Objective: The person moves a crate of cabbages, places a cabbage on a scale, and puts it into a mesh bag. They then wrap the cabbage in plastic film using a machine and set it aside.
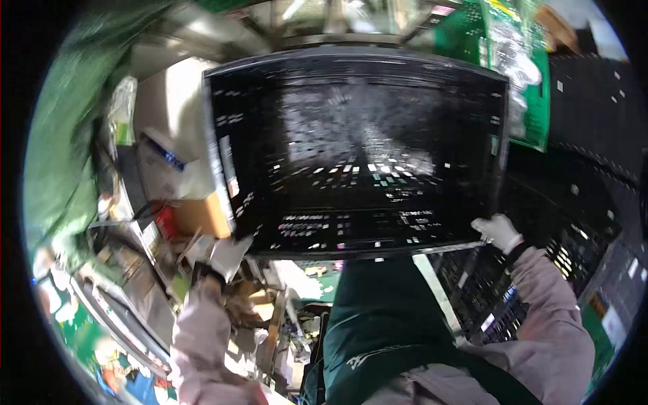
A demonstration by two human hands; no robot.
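A large black crate (358, 233), rectangular with slotted walls and floor, fills the upper middle of the head view. Its near edge is held up in front of my body, with the inside facing me. My left hand (229, 258), in a pale glove, grips the near left corner. At the near right corner my right hand (498, 233), also in a pale glove, has its fingers closed on the rim. Small light shapes show through the slots in the crate.
On the left are a crowded shelf with cardboard (202, 214), a red item (165, 221) and green sheeting (64, 148). A green crate (540, 101) with clear plastic stands at the upper right, beside stacked black crates (594, 111).
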